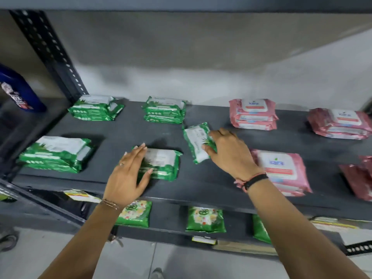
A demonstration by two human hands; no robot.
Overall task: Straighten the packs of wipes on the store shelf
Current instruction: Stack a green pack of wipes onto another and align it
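Green and pink packs of wipes lie on a dark grey shelf [128, 129]. My left hand [128, 174] rests flat on the left end of a green pack [165, 164] near the front edge, fingers spread over it. My right hand [227, 152] grips the right side of a single green pack [196, 141] that lies turned askew in the middle of the shelf. Green stacks sit at the back left [94, 108], back middle [164, 110] and front left [58, 154]. Pink stacks lie at the back [253, 114], far right [340, 123] and front right [285, 170].
A perforated black upright [50, 51] stands at the shelf's left end, with a blue container [20, 91] beyond it. The grey back wall is close behind the packs. Green snack packets [205, 219] sit on the lower shelf. Another dark red pack [360, 178] lies at the right edge.
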